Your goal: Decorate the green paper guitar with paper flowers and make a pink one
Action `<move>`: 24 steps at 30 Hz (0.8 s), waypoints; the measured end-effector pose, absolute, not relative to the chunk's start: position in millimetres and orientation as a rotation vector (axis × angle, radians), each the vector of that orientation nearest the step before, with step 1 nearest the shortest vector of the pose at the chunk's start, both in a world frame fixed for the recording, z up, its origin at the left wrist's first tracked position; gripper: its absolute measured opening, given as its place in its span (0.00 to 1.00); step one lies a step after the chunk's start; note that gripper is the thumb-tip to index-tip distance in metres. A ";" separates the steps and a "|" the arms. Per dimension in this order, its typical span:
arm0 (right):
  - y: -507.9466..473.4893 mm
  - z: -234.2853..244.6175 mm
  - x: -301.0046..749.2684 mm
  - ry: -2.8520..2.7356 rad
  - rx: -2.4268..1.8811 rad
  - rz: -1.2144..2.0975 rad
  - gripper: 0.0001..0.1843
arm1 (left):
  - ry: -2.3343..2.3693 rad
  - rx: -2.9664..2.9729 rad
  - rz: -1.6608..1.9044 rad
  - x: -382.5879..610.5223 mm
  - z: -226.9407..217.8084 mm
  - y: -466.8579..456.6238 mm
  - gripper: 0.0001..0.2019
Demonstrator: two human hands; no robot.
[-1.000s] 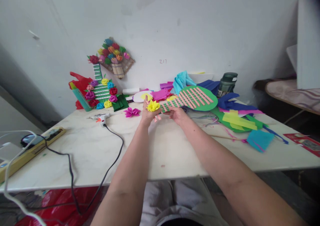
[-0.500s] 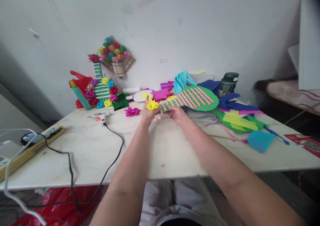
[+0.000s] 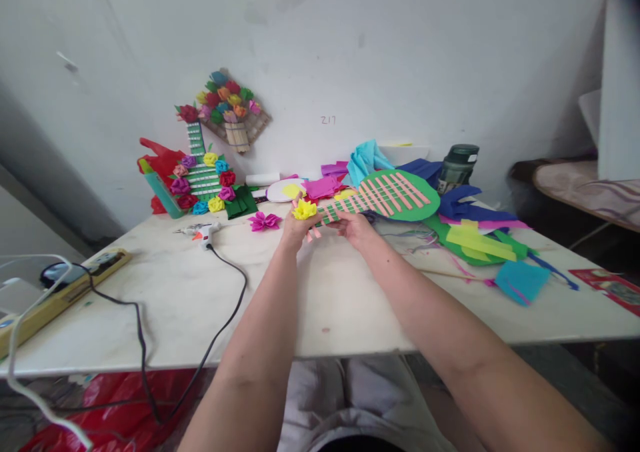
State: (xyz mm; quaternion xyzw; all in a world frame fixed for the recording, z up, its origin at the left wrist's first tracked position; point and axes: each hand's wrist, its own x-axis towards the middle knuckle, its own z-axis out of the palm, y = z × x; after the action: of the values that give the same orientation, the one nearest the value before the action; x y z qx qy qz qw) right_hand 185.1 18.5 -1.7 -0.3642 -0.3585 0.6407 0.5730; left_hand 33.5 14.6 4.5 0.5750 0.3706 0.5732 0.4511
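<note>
Both hands hold up a guitar-shaped green paper craft (image 3: 431,202) with pink strips across its neck and round body. My left hand (image 3: 295,231) is closed around the narrow neck end, where a yellow paper flower (image 3: 305,209) sits by the thumb. My right hand (image 3: 354,228) grips the neck from below, nearer the body; some of its fingers are hidden behind the craft. A magenta paper flower (image 3: 265,221) lies on the table left of my left hand. Farther left rests a white glue gun (image 3: 205,235) with a black cord.
A finished flowered guitar craft (image 3: 205,177) leans at the back left beside a teal glue bottle (image 3: 163,189). Coloured crepe paper (image 3: 367,162) and a dark bottle (image 3: 459,165) stand behind. Paper scraps (image 3: 521,281) lie right. A power strip (image 3: 65,295) edges the table (image 3: 345,305) at left.
The craft's round end has shifted very slightly to the right. Both hands keep nearly the same hold and place.
</note>
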 end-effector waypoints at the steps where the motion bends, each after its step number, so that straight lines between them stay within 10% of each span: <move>1: 18.6 -1.9 184.9 -0.845 -0.854 1.500 0.04 | 0.932 1.415 1.419 33.8 5.3 14.0 0.48; 24: 18.0 -0.6 183.7 -0.817 -0.851 1.491 0.02 | 0.899 1.379 1.432 35.7 12.9 5.1 0.52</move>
State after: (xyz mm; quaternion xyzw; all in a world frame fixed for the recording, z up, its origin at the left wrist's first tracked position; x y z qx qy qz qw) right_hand 183.7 18.0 -0.6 -0.3640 -0.3498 0.6383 0.5811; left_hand 35.7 5.1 12.9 0.5606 0.3655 0.5822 0.4617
